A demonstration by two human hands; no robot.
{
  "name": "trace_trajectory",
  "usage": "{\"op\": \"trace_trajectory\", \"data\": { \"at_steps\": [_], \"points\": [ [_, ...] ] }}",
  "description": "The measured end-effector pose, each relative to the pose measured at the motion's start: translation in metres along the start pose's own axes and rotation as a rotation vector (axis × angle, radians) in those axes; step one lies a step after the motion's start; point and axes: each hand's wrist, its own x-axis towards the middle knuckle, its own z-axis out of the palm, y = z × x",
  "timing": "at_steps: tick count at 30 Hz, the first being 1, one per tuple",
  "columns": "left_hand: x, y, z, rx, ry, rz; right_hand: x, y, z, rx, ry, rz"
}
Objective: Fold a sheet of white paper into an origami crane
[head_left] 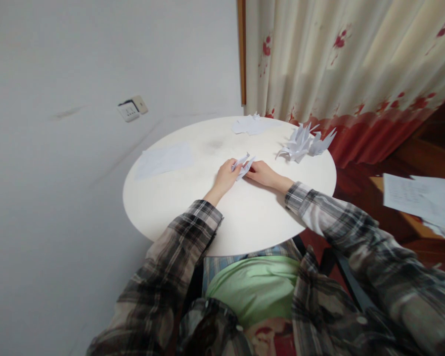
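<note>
Between my hands, over the middle of the round white table [244, 217], is a folded white paper figure [244, 169] with pointed ends, like an origami crane. My left hand [226, 176] is closed on its left side, thumb and fingers pinching the paper. From the right, my right hand [262, 174] grips its other side with bent fingers; the fingertips are partly hidden by the paper. A cluster of folded paper cranes [298, 143] stands on the table's right side, a little beyond my right hand.
White paper sheets [165, 159] lie at the table's left, and more paper [252, 125] at the far edge. A wall with a socket [128, 111] borders the left. A patterned curtain [319, 59] hangs behind. Written papers [419, 198] rest on a wooden surface at right.
</note>
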Motion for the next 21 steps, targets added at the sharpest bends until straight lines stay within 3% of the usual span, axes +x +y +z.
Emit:
{"op": "trace_trajectory", "data": {
  "at_steps": [21],
  "points": [
    [-0.0023, 0.0064, -0.0027, 0.098, -0.031, 0.036, 0.0000, -0.0012, -0.0012, -0.020, -0.004, -0.003]
  ]
}}
